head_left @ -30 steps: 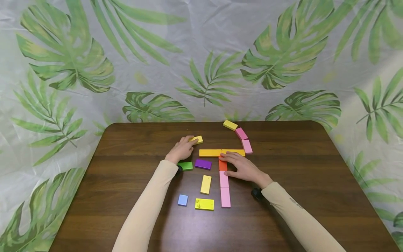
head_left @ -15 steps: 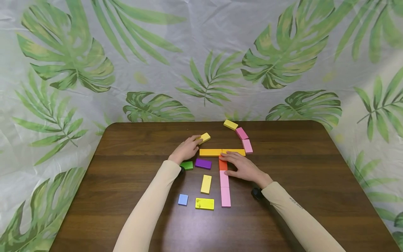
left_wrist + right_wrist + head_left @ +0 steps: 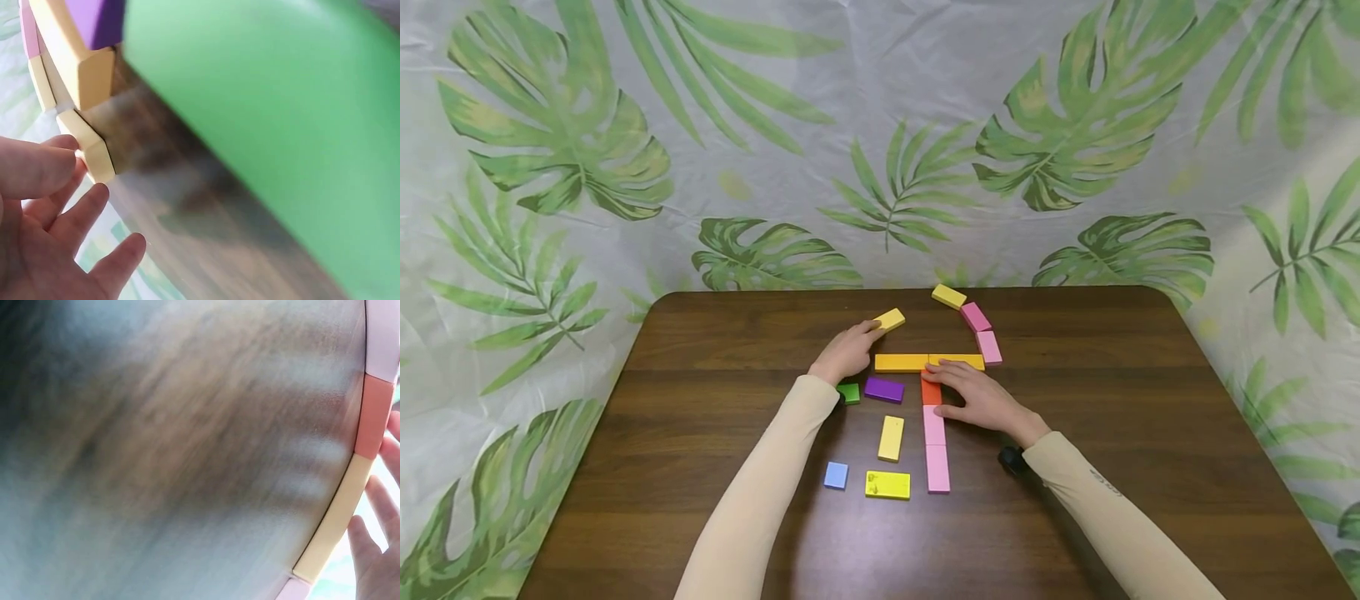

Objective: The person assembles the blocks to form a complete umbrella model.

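Observation:
My left hand (image 3: 847, 348) pinches a pale yellow block (image 3: 892, 319) by its near end, above the row of two orange blocks (image 3: 901, 363). In the left wrist view, the thumb and index finger meet the block (image 3: 98, 156) while the other fingers spread away. My right hand (image 3: 979, 400) rests with relaxed fingers over the right orange block and the red block (image 3: 931, 392). Two light pink blocks (image 3: 937, 468) continue down from the red one. A curve of a pink block (image 3: 989, 347), a darker pink block (image 3: 975, 317) and a yellow block (image 3: 949, 296) rises at the right.
A purple block (image 3: 884, 390) and a green block (image 3: 851, 393), partly covered by the left wrist, lie below the orange row. Nearer are a pale yellow block (image 3: 891, 439), a bright yellow block (image 3: 887, 485) and a small blue block (image 3: 836, 476) on the wooden table (image 3: 1112, 350).
My left hand has slid the pale yellow block to the right and slightly away, and the block has turned to a slant. The right hand stays in place.

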Action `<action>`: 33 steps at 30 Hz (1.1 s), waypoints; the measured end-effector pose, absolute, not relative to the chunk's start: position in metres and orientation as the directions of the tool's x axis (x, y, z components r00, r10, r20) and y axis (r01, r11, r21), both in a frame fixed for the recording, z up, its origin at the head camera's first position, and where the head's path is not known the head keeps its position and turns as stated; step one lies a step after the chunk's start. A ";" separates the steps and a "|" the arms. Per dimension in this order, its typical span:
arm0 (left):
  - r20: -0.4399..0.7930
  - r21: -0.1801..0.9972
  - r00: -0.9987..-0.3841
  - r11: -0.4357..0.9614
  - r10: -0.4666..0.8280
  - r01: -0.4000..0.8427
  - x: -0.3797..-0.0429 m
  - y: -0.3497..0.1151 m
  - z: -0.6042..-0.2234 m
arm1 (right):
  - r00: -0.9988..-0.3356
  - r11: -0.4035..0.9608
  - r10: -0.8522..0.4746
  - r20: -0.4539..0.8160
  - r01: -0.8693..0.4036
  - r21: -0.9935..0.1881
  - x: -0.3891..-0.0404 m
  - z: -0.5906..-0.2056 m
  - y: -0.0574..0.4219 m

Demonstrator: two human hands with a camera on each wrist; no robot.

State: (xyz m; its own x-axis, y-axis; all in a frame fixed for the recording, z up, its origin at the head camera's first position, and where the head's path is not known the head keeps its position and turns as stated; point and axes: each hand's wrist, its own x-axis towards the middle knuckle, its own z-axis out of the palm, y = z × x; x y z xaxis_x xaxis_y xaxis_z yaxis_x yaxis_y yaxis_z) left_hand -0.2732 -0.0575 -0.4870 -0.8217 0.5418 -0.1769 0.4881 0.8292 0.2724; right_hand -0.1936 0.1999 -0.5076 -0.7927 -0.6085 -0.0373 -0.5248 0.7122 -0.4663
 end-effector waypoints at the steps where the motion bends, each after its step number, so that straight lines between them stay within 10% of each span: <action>1: -0.196 0.265 -0.823 0.837 0.533 0.479 -0.275 -0.055 -0.486 | -0.793 0.713 -0.608 -0.037 -0.524 -0.466 -0.194 -0.508 0.200; 33: -0.282 0.179 -0.860 0.904 0.425 0.389 -0.289 -0.012 -0.469 | -0.798 0.715 -0.601 -0.053 -0.507 -0.481 -0.193 -0.507 0.200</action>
